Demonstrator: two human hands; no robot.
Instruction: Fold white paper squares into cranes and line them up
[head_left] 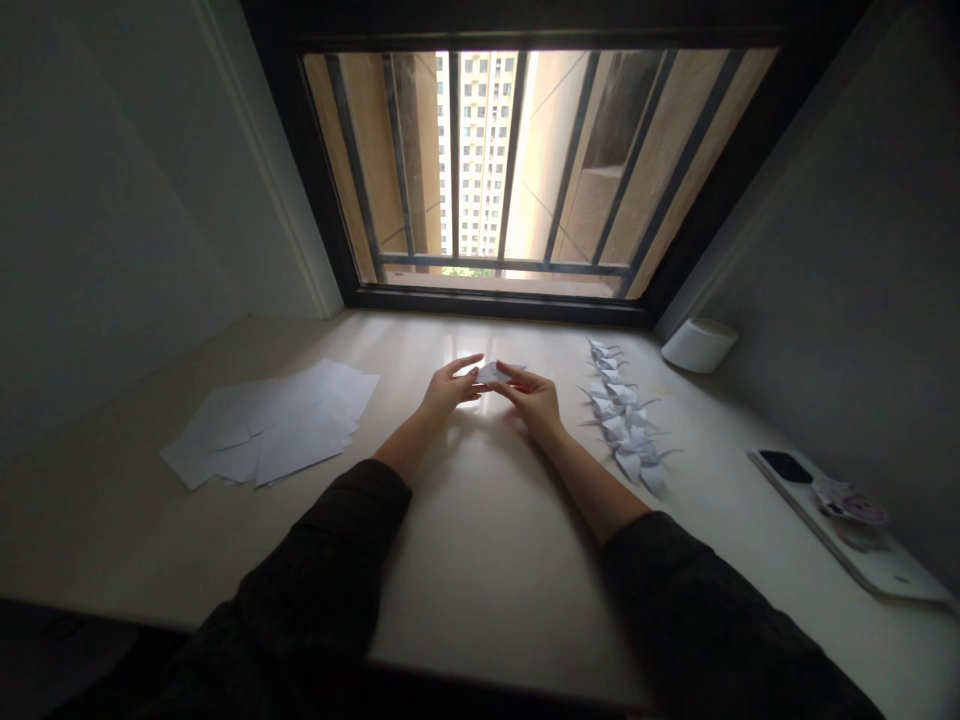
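A small folded piece of white paper (489, 373) is held just above the white sill, in the middle of the view. My right hand (534, 397) pinches it between thumb and fingers from the right. From the left, my left hand (448, 385) reaches to its edge, fingertips at the paper and index finger stretched over it. The paper's exact shape is partly hidden by the fingers. To the right of my hands stand several folded paper cranes (619, 415) in a row. Loose white paper sheets (292, 415) lie in an overlapping pile to the left.
A phone (847, 525) with a decorated grip lies at the right. Behind the cranes, a white cylindrical object (699, 345) leans by the wall. A dark-framed window (495, 308) with bars closes off the far side of the sill (465, 600).
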